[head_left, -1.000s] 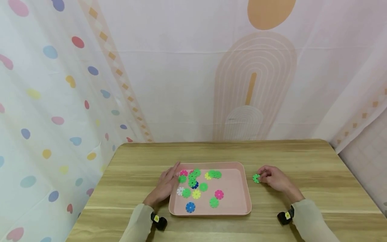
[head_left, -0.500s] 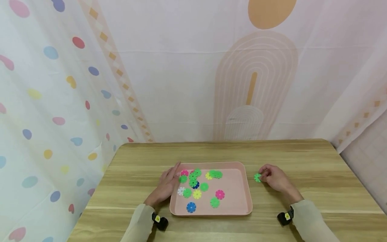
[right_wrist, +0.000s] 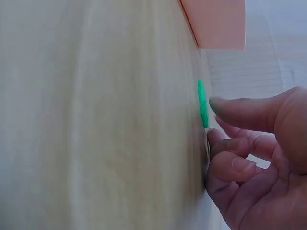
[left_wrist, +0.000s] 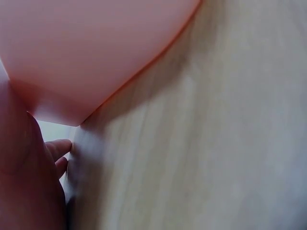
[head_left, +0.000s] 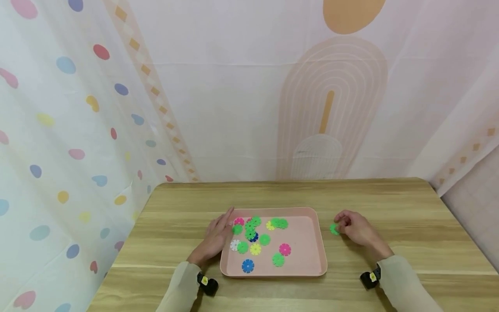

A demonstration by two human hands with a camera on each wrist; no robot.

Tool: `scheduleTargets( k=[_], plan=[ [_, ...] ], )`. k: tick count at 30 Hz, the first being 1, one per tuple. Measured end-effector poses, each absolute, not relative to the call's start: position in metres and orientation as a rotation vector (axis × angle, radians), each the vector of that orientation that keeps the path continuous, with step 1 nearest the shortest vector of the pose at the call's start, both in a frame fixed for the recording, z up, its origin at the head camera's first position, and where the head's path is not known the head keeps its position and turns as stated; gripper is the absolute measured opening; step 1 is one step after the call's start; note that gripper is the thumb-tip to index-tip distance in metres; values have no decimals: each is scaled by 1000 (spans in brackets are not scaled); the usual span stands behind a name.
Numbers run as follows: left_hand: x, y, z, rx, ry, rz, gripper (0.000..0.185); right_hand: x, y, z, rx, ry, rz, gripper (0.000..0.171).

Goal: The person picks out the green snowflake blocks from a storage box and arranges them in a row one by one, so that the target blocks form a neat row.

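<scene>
— Nothing has moved but the view; the right hand (head_left: 356, 229) still pinches a green snowflake disc (head_left: 334, 229) on the wooden table (head_left: 390, 203).

— And the left hand (head_left: 213, 237)?

— Fingers straight, resting against the pink tray (head_left: 304, 255) of coloured discs (head_left: 255, 236).

No readable text anywhere

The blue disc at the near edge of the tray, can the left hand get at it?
Probably yes: the left hand rests beside the tray, and the blue disc lies alone, uncovered.
</scene>
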State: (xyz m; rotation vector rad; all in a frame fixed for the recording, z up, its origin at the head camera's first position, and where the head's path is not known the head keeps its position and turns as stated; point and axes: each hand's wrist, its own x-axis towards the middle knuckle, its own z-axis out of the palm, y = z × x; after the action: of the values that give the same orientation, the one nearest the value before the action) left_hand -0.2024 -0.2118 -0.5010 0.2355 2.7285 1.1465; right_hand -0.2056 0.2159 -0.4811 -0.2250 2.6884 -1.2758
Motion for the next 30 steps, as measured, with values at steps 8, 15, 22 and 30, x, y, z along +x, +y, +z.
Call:
scheduleTargets(
  k=[8, 15, 22, 30],
  plan=[
    [-203, -211, -503, 236, 2720, 1151, 51, -210, 212, -471, -310, 2729, -1237, 19],
    [-204, -213, -502, 242, 2717, 1154, 51, -215, 189, -449, -540, 2660, -1328, 17],
    [-205, -211, -502, 246, 2715, 1148, 50, -222, 152, -434, -709, 2534, -1287, 15],
    [-204, -212, -501, 239, 2713, 1148, 50, -231, 116, -431, -582, 2367, -1154, 25]
  ],
)
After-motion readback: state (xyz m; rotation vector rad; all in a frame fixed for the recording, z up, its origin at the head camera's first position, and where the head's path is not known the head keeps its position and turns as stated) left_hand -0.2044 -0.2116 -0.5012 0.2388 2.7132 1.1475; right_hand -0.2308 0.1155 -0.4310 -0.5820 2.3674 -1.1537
